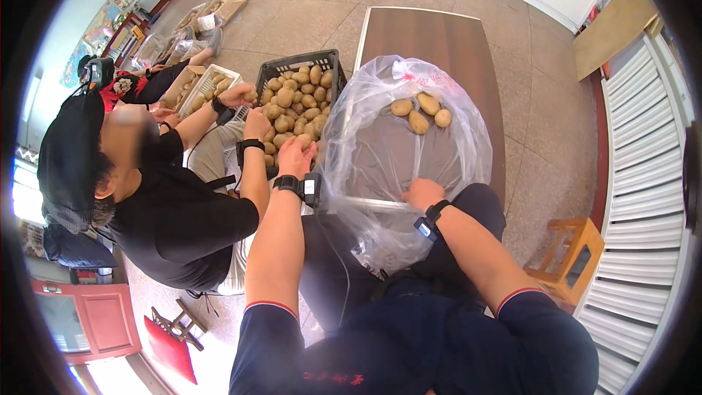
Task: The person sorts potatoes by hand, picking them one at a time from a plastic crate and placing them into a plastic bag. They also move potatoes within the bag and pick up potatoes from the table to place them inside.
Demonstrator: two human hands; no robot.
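My left hand [294,159] is closed round a potato [304,140] at the near right corner of a dark plastic crate [268,67] full of potatoes. To the right, a large clear plastic bag [373,164] lies spread over the brown table, its mouth toward me. Several potatoes [418,122] rest at the bag's far end. My right hand [424,194] pinches the near edge of the bag, with its fingertips partly hidden.
At my left sits a person in black [175,227], both hands over the crate's left side. Beyond are a white crate [218,76] and another seated person. The brown table [431,36] stretches away ahead. A wooden stool [574,260] stands at right, near a white radiator [643,175].
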